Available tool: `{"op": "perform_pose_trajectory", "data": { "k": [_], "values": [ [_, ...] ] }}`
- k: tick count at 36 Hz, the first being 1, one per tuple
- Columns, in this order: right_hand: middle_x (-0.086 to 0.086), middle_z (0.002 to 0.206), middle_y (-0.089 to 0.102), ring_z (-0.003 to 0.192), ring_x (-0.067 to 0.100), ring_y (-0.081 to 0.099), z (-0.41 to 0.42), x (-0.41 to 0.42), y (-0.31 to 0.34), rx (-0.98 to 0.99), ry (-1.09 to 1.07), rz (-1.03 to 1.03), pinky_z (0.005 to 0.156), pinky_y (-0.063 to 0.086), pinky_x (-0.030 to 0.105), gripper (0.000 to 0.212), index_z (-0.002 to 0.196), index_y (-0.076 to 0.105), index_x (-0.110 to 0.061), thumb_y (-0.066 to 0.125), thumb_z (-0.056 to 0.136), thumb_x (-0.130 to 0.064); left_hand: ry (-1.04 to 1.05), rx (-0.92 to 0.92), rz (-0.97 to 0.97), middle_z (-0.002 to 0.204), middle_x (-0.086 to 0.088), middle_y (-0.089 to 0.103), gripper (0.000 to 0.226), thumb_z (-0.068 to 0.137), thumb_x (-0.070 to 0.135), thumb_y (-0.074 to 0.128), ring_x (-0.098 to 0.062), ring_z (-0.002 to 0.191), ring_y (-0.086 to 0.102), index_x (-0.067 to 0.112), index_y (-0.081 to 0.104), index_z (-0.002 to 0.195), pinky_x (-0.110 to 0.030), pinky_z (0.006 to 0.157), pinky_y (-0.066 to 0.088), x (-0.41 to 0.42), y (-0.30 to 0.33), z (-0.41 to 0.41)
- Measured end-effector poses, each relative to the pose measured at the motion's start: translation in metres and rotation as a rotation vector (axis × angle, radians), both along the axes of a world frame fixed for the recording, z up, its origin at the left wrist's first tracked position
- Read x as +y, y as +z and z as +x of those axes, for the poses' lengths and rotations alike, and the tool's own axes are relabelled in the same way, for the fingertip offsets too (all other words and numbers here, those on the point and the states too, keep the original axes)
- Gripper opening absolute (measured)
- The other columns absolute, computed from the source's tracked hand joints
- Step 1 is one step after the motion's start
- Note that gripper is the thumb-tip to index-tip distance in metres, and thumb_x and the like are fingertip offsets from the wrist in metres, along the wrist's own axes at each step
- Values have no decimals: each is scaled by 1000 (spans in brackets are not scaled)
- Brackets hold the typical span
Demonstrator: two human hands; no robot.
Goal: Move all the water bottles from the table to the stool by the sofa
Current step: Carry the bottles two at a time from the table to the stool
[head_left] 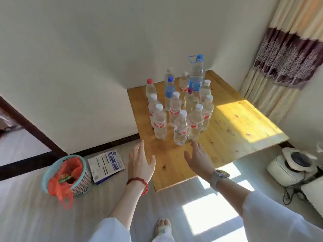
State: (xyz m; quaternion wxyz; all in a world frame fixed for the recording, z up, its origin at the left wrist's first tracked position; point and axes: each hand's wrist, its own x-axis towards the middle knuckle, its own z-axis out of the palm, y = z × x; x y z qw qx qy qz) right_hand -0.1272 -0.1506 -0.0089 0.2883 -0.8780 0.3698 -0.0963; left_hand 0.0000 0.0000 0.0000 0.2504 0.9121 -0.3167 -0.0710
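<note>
Crowding the table (227,137), water bottles (180,127) overlap, rear labels hidden; both hands (140,163) spread empty.

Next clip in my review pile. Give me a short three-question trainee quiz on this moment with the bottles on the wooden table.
1. True or false: the left hand already grips a bottle.
2. Which cap colour tops the tallest bottle? A) red B) blue C) white
3. Which bottle stands nearest the right hand?

Key
1. False: both hands are open and apart from the bottles, holding nothing.
2. B, blue, with a blue carry loop beside it.
3. The white-capped bottle at the front right of the cluster; the fingertips are just short of its base on the table.
</note>
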Motion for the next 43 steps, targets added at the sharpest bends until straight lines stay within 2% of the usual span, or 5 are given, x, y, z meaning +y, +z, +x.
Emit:
{"op": "perform_pose_trajectory", "data": {
  "k": [12,18,24,34,43],
  "values": [
    [18,143,26,130,36,35,111,-65,-44,-175,-370,97,95,42,44,83,146,3,-14,57,87,-35,-92,126,-31,153,-11,15,85,83,38,60,-31,137,22,15,7,146,-43,103,37,-117,-50,117],
    [14,136,33,122,33,42,121,-74,-60,-240,-435,126,83,38,28,80,143,15,-22,65,81,-29,-169,249,-224,149,-8,27,87,79,32,68,-24,135,25,20,13,145,-38,105,33,-156,-62,142],
    [3,142,36,126,23,43,120,-76,-64,-334,-396,128,95,42,31,77,139,21,-17,68,79,-27,-170,302,-343,135,-3,37,81,66,24,80,-15,126,36,21,33,133,-26,95,37,-162,-72,152],
    [4,143,27,132,18,32,117,-78,-75,-382,-326,177,109,33,38,82,140,14,-20,69,79,-19,-331,454,-353,124,14,36,74,73,21,75,-3,112,40,54,21,110,-9,80,36,-154,-72,150],
    [-5,131,32,119,7,37,94,-55,-65,-375,-291,264,101,34,26,78,134,13,-36,68,80,-24,-326,484,-389,127,6,34,66,76,17,71,-1,114,36,35,33,126,3,80,31,-136,-72,129]
  ]
}}
